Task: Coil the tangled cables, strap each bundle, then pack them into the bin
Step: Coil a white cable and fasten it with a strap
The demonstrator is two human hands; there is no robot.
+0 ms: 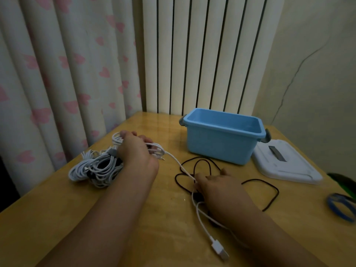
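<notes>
My left hand (134, 149) grips several loops of a white cable (178, 163) near the table's far left. That cable runs right to my right hand (217, 185), which pinches it over a loose black cable (202, 164); its white USB plug (219, 249) lies near the front edge. A pile of white and grey cable bundles (96, 168) lies left of my left hand. The blue bin (223, 135) stands open at the back right, with nothing visible inside.
The bin's white lid (285, 164) lies flat to the right of the bin. A blue ring-shaped strap (341, 207) sits at the right table edge. A curtain hangs behind on the left, a radiator behind the wooden table (57, 218).
</notes>
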